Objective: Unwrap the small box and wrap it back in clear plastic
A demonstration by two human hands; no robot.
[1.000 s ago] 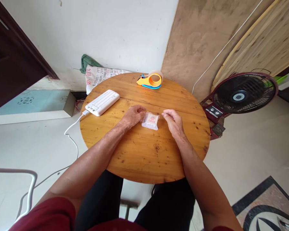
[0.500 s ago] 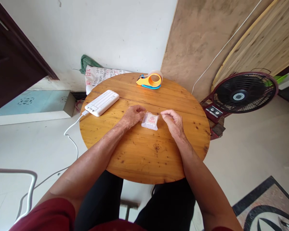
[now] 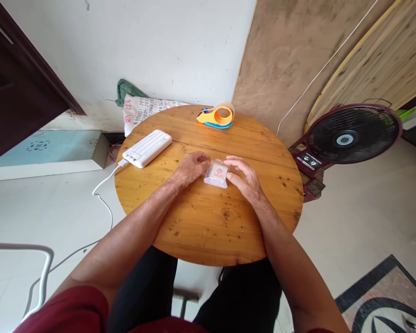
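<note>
A small square packet in clear bubble wrap (image 3: 217, 173), with a red print showing through on top, lies flat near the middle of the round wooden table. At its left edge is my left hand (image 3: 193, 167), fingers curled and closed on the wrap there; the fingertips are partly hidden. My right hand (image 3: 245, 179) is at the packet's right edge, thumb and fingers apart. Its fingertips reach the upper right corner and its thumb is near the right side; whether they press on it I cannot tell.
A yellow-and-blue tape dispenser (image 3: 217, 115) stands at the table's (image 3: 208, 231) far edge. To the left lies a white power bank (image 3: 147, 148) with a cable (image 3: 104, 178) hanging off the table. Beyond the right edge is a fan (image 3: 346, 138).
My right hand has moved left to the packet, and its thumb and fingers have spread apart. The left hand and the packet have barely moved.
</note>
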